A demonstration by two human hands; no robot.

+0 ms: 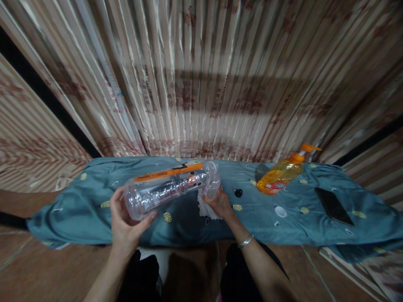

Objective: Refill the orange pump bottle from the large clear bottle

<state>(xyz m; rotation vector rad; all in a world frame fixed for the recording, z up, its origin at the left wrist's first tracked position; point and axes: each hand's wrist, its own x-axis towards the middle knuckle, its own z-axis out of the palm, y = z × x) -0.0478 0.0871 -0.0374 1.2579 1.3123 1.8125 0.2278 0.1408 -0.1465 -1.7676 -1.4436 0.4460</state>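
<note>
A clear plastic bottle w/ an orange & black label (170, 188) is held lengthwise above the cloth, nr the middle of the view, its R end raised higher in view than its L end. The L end is gripped by the L hand (123, 220), spread fairly wide, w/ fingers & thumb curved round opposite sides. By the R hand (222, 204), closed narrow, a white crumpled wipe (206, 208) is pinched against the bottle's R end; paper or fabric can't be told. A shiny silver-coloured bracelet (246, 241) is worn on the R wrist. The surface below is covered by a teal cloth w/ yellow pineapple prints (91, 209), rumpled along the edges. To the R of both hands, well apart, a see-through yellow pump bottle w/ an orange top (278, 178) is set on the cloth, seen slanting in this view. Farther R, a flat black phone-like slab (334, 206) is laid nr the cloth's R end. The b/g is filled by a pleated beige curtain w/ reddish prints (201, 96), flanked by dark straight poles (47, 88). Below, dark-clothed legs (241, 272) & a brown floor (19, 262) are seen.
</note>
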